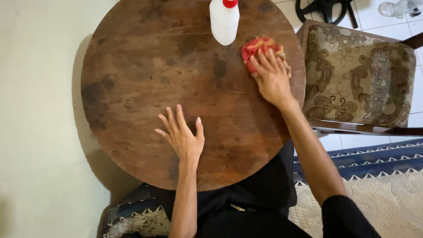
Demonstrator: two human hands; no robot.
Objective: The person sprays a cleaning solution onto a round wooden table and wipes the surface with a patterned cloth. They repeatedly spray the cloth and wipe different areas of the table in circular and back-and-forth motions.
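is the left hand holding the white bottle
No, the left hand lies flat with fingers spread on the round wooden table, well apart from the white bottle at the far edge.

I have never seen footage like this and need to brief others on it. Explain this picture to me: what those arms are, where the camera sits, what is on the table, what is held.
There is no machine here. The two bare arms belong to one person, and the single picture comes from a camera worn on that person's head, looking straight down.

Below is a round, worn wooden table. The left hand lies flat on the wood with fingers spread and holds nothing. The right hand presses down on a crumpled red cloth near the table's far right edge. Beside the cloth stands a white plastic bottle with a red cap.

To the right of the table is a chair with a patterned cushion. A patterned rug lies on the floor at lower right.
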